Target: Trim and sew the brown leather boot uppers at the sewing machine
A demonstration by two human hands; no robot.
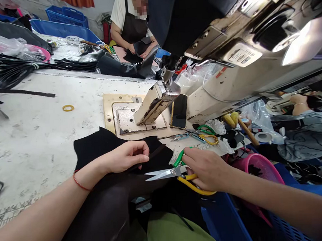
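Note:
My right hand (205, 167) grips a pair of scissors (166, 173) with one green and one yellow handle. Their slightly parted blades point left, toward my left hand (132, 156). That hand is closed, thumb against curled fingers, over a black sheet piece (94, 146) with a curved, pointed outline. Beside its fingertips a narrow dark strip (158, 151) crosses the black piece; what the fingers pinch is hidden. Dark brown material (107, 214) lies below, over my lap. Just beyond the black piece rises the sewing machine's post bed (154, 102).
A phone (179, 111) leans beside the post. More scissors (206, 135) lie right of it. A yellow ring (68, 108) and bundled black strips (18, 74) are on the left. A pink basket (265, 164) stands at right. Across the table, another person (131, 24) handles dark pieces.

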